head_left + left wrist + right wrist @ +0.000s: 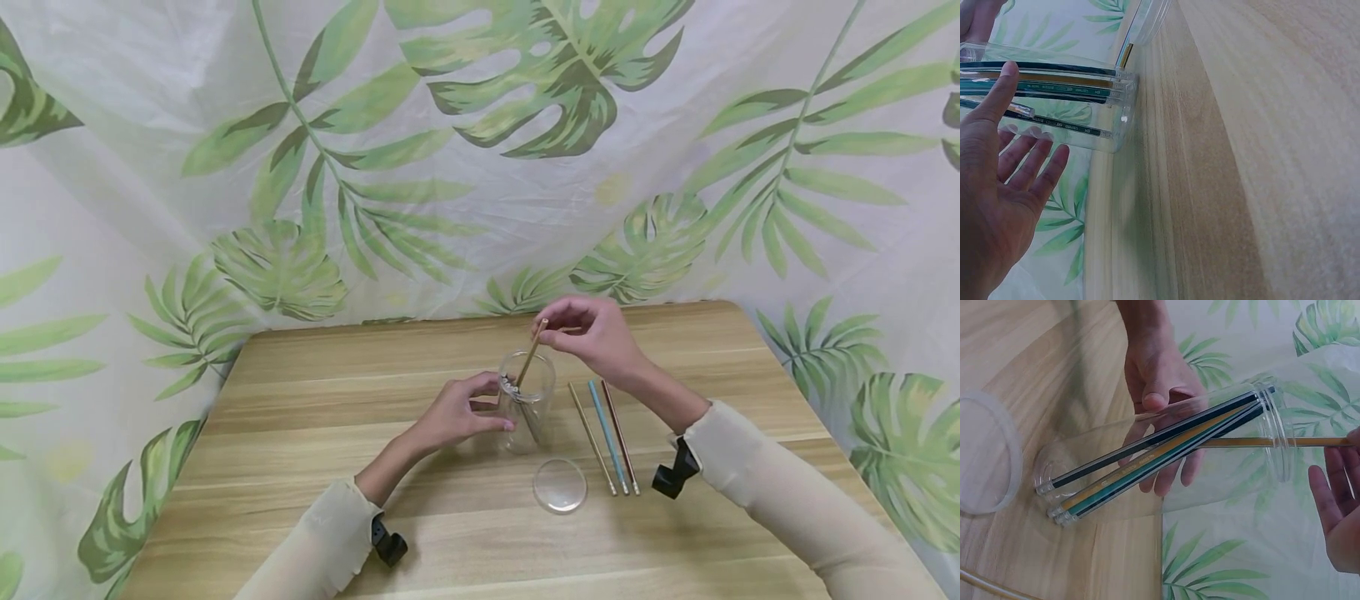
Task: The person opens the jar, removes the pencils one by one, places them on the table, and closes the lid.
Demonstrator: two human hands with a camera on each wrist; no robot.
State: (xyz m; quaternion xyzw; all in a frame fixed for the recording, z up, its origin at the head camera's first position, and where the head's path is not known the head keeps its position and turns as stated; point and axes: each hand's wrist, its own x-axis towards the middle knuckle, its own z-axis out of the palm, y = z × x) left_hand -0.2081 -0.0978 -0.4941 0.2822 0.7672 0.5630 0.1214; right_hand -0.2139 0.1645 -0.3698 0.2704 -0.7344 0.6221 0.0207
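A clear cylindrical jar (547,402) stands upright on the wooden table, its mouth uncovered. My left hand (457,412) holds it from the left, with the thumb along the near side and the fingers behind the clear wall. Several pencils (1124,478), dark, green and gold, lean inside the jar. Above the mouth, my right hand (603,337) pinches a gold pencil (533,354) near its upper end. The pencil slants through the rim, its lower part inside the jar.
A round clear lid (560,486) lies in front of the jar. To the jar's right, a gold pencil (592,437), a blue pencil (608,437) and a dark red pencil (621,437) lie side by side. A leaf-print cloth (420,208) hangs behind the table.
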